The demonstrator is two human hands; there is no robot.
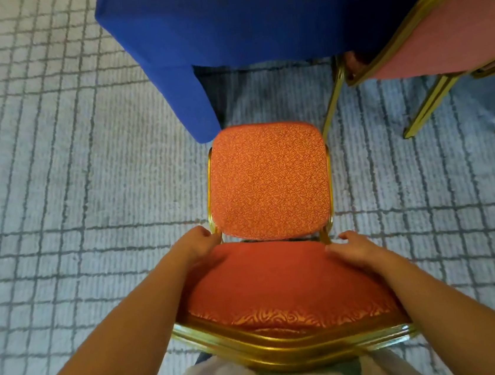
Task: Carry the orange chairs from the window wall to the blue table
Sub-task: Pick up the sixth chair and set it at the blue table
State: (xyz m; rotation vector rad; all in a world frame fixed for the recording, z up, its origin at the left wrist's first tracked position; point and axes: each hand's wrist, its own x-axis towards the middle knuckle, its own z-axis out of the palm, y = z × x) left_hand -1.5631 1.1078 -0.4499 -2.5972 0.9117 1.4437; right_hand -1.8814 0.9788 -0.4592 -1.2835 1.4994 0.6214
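Note:
An orange chair with a patterned seat and gold metal frame stands right below me, its seat facing the blue table. The chair's backrest is nearest me. My left hand grips the left side of the backrest near the frame. On the right side of the backrest my right hand is wrapped around the padded edge. The front of the seat sits close to the hanging blue tablecloth corner.
A second orange chair with gold legs stands at the upper right, pushed against the blue table. Grey carpet with a dark grid pattern covers the floor on the left and around the chairs.

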